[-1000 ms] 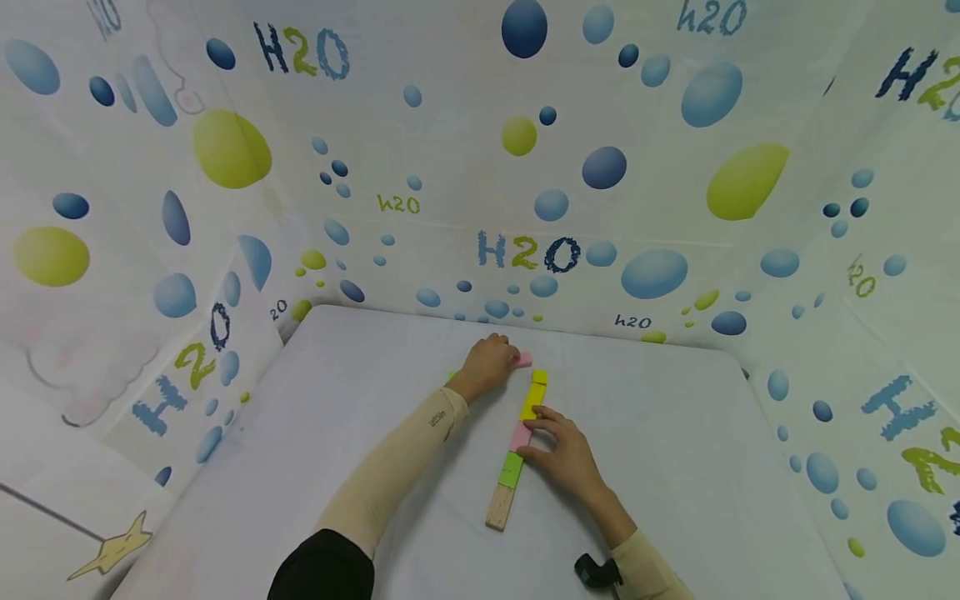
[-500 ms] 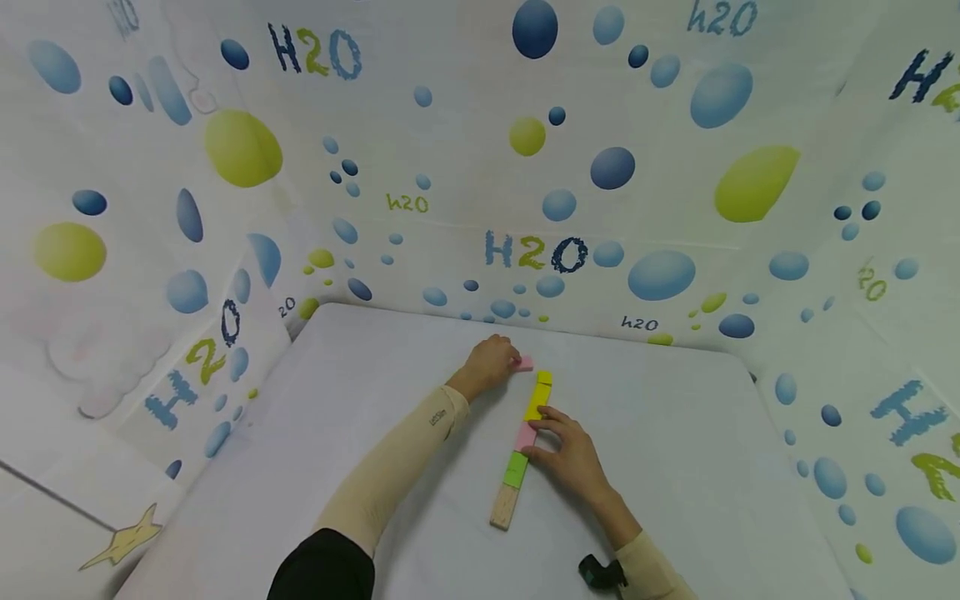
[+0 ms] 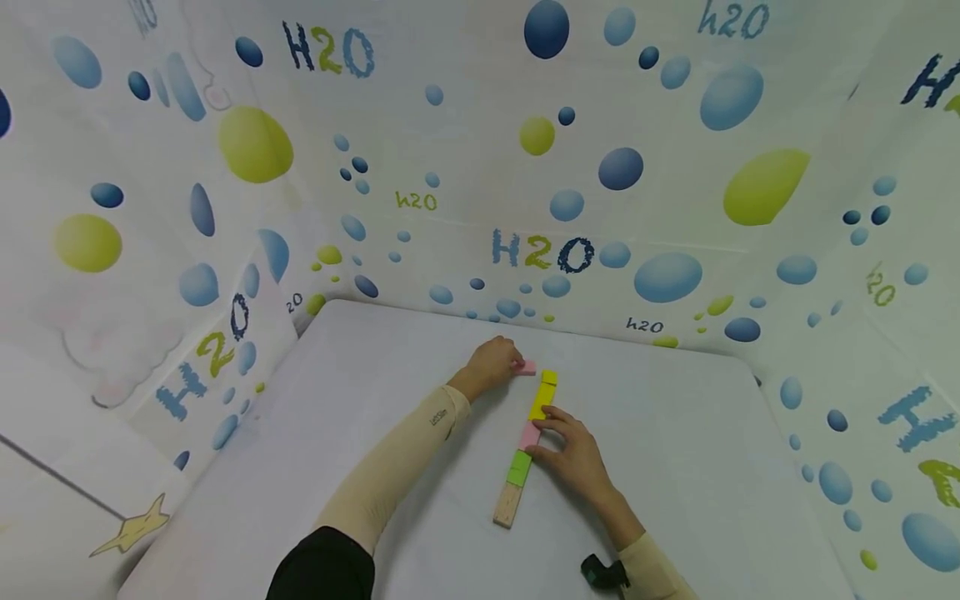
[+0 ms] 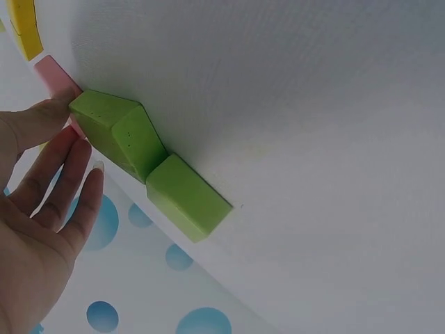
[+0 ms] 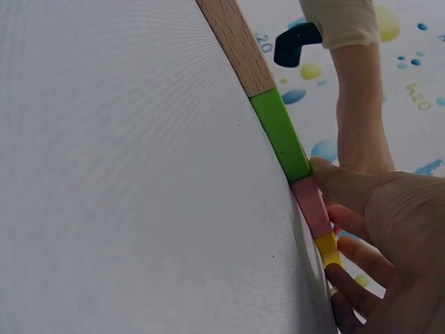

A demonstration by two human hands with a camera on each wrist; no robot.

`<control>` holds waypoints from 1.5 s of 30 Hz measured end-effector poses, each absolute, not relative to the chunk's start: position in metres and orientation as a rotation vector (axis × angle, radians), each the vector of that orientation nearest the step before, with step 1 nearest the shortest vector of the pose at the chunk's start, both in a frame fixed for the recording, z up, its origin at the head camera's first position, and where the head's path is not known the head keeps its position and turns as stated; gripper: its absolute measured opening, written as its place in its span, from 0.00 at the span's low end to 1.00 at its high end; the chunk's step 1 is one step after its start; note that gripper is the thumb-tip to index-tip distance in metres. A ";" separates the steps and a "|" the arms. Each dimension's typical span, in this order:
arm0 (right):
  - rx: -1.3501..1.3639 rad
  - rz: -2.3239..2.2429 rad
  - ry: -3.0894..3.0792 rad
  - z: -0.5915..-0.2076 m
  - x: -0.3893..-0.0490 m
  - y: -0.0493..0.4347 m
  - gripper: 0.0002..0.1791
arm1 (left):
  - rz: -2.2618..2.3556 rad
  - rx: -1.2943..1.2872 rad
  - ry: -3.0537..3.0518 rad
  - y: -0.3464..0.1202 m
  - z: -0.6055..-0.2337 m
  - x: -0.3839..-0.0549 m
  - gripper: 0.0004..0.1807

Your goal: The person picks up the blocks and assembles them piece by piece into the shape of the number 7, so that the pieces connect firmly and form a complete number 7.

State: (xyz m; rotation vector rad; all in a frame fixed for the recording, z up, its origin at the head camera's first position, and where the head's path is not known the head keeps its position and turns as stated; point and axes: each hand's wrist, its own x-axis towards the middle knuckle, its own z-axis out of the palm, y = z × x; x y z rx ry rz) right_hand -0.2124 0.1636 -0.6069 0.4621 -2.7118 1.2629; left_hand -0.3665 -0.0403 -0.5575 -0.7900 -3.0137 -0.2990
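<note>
In the head view, a row of blocks runs away from the person: a bare wooden block [image 3: 507, 505], a green block [image 3: 519, 469], a pink block [image 3: 529, 436] and yellow blocks [image 3: 542, 402]. My right hand [image 3: 581, 458] grips the row's pink block from the right, its thumb at the green-pink joint [image 5: 300, 179] and fingertips by the yellow. Past the row's far end, my left hand [image 3: 491, 364] pinches a second pink block [image 3: 528, 367] between thumb and fingers. Beside that block, the left wrist view shows two green blocks [image 4: 118, 132] end to end, hidden behind the hand in the head view.
All the blocks lie on a white-covered table [image 3: 660, 433]. A white wall sheet [image 3: 450, 133] printed with coloured dots and H2O lettering rises behind the table and at its sides. A dark device [image 3: 602, 572] sits on the right wrist.
The head view has turned slightly, shifting the scene to the right. My left hand has drawn its pink block a little nearer. My right hand keeps its place on the row.
</note>
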 end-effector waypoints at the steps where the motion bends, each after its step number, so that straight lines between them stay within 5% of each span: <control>1: 0.459 1.265 -2.714 -0.607 -0.212 0.164 0.29 | -0.302 -0.794 -3.012 -0.041 -0.557 -0.366 0.13; 45: 0.427 1.326 -2.745 -0.606 -0.211 0.164 0.30 | -0.334 -0.781 -3.039 -0.042 -0.554 -0.354 0.14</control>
